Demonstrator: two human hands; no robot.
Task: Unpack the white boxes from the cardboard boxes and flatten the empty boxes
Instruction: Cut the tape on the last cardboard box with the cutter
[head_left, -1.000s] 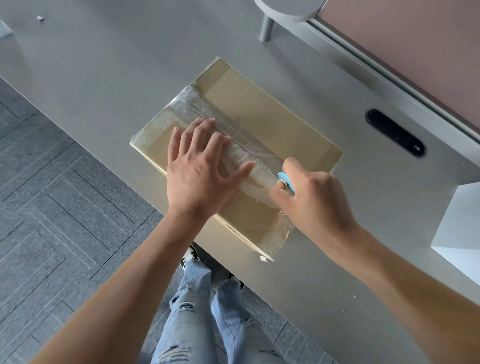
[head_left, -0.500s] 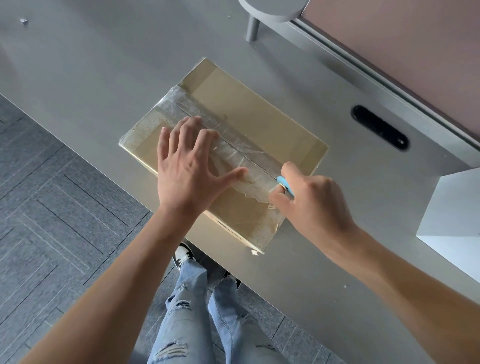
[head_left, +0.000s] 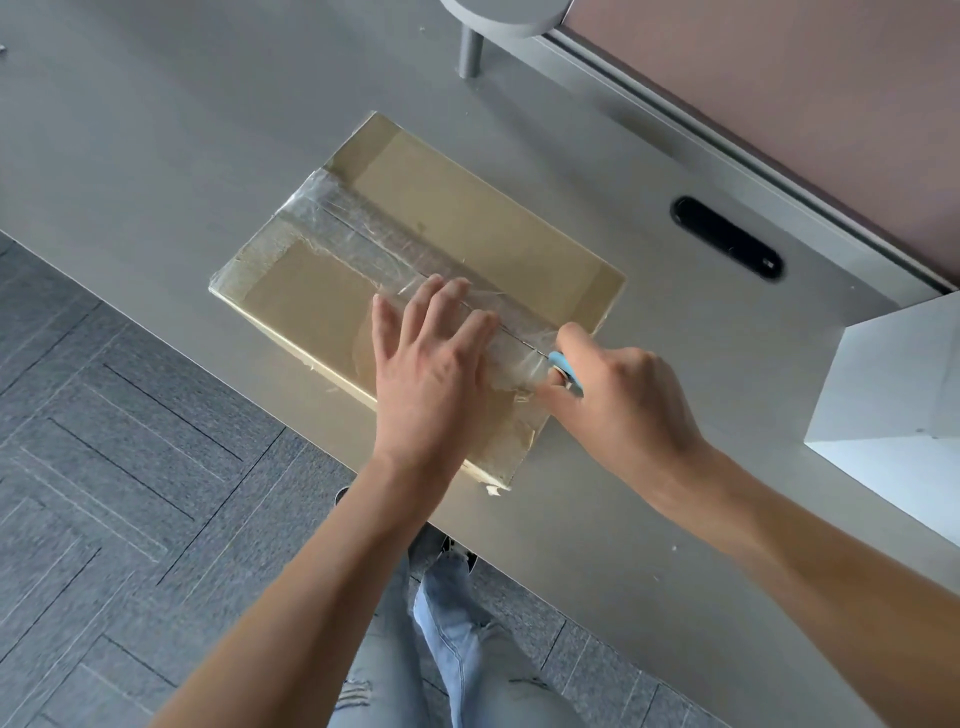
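A closed cardboard box (head_left: 467, 218), sealed along its middle seam with clear tape, lies on the grey table (head_left: 208, 130) near the front edge. My left hand (head_left: 431, 374) presses flat on the box top near its right end, fingers spread across the tape. My right hand (head_left: 623, 400) grips a small blue cutter (head_left: 563, 370) whose tip sits on the taped seam at the box's right end. A thin cut line shows along the seam just left of the cutter. The box's contents are hidden.
A white box (head_left: 893, 384) stands at the table's right edge. A black slot (head_left: 727, 236) is set into the table behind the box. A round grey stand on a post (head_left: 470, 49) rises at the back. Grey tiled floor (head_left: 130, 467) lies to the left.
My left hand has slid rightward along the box top, closer to my right hand. The cutter stays at the right end of the taped seam.
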